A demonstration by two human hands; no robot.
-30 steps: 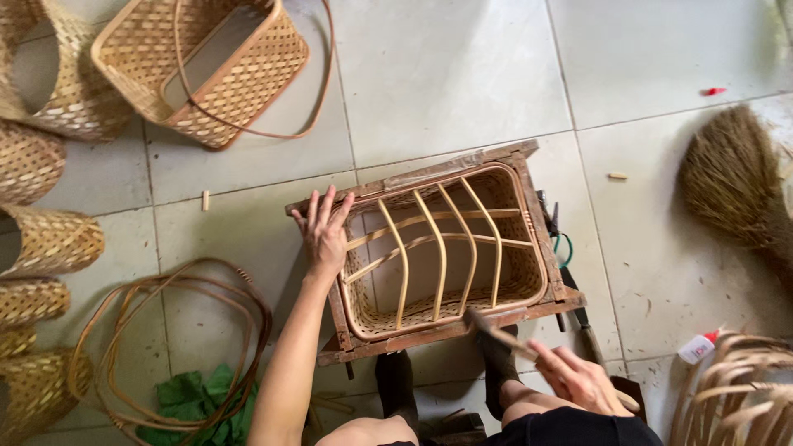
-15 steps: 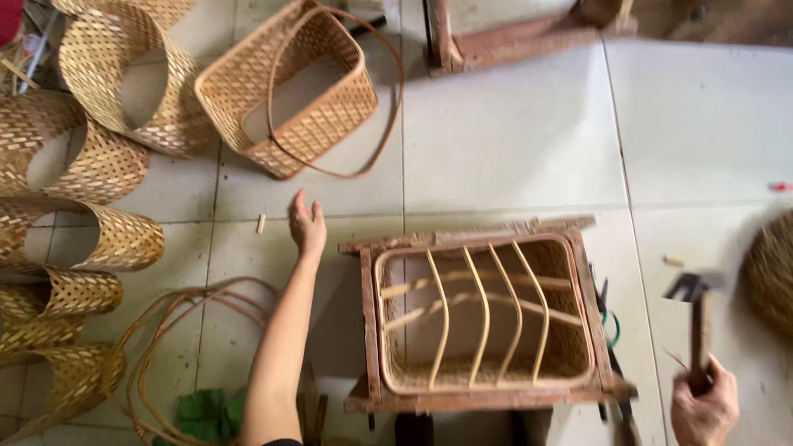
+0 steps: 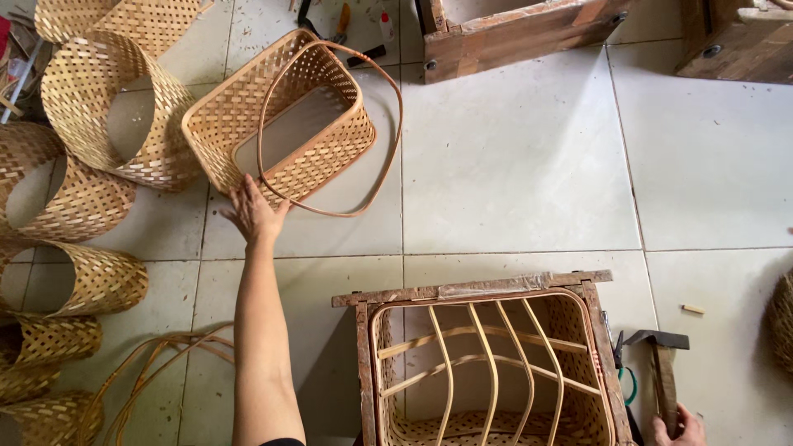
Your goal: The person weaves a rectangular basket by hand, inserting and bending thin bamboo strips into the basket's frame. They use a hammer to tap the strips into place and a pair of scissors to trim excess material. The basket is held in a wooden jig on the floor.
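My left hand [image 3: 252,213] stretches out over the tiled floor, fingers apart, touching the near edge of a rectangular woven bamboo basket sleeve [image 3: 281,116] with a thin cane hoop [image 3: 388,124] lying over it. My right hand [image 3: 677,429] shows only at the bottom right corner, gripping the wooden handle of a hammer [image 3: 661,363] whose dark head points left. Between my arms sits a wooden frame mould [image 3: 471,291] with a half-woven basket [image 3: 487,372] inside, its curved ribs exposed.
Several round woven bamboo sleeves [image 3: 107,107] lie along the left side. Loose cane hoops [image 3: 157,372] lie at lower left. Two wooden moulds [image 3: 520,33] stand at the top edge. Green-handled pliers [image 3: 624,380] rest beside the frame. A fibrous bundle [image 3: 781,322] is at right.
My left hand left the wooden frame and reached forward-left to the woven sleeve. My right hand with the hammer moved away from the frame to the lower right. The view tilted forward.
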